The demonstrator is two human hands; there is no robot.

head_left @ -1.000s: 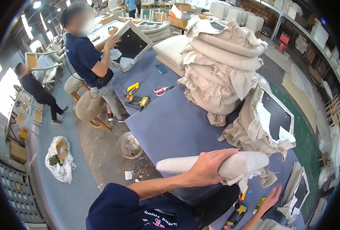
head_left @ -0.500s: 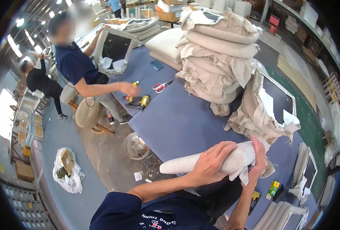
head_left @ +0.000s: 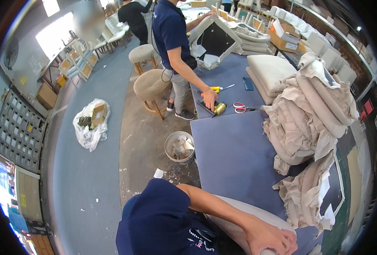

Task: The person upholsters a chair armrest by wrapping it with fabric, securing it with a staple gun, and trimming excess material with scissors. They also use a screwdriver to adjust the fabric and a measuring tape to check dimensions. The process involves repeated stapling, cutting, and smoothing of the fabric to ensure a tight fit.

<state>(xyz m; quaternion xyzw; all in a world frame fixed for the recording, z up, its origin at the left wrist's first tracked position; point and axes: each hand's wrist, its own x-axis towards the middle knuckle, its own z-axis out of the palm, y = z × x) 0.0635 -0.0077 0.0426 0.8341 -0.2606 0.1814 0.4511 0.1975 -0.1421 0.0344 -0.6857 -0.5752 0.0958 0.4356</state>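
A light beige upholstered seat cushion (head_left: 258, 211) lies at the lower edge, close against my body and partly under my left forearm. My left hand (head_left: 272, 239) reaches across it, fingers curled round its end near the bottom of the view. My right hand is not in view. Beside the cushion, to the right, stand fabric-covered seats with loose, ruffled edges (head_left: 303, 196). Behind them rises a tall stack of similar beige seats (head_left: 311, 114).
Across the blue table (head_left: 235, 148), a co-worker's hand (head_left: 209, 98) is at a staple gun (head_left: 219, 109). Red-handled scissors (head_left: 240, 107) and a phone (head_left: 248, 83) lie nearby. A waste bucket (head_left: 180, 147), stools (head_left: 151, 86) and a plastic bag (head_left: 91, 127) stand on the floor.
The view has swung left. The cushion has gone from held up between both hands to low against my body. My right hand has left the view. The co-worker's hand has lowered to the staple gun.
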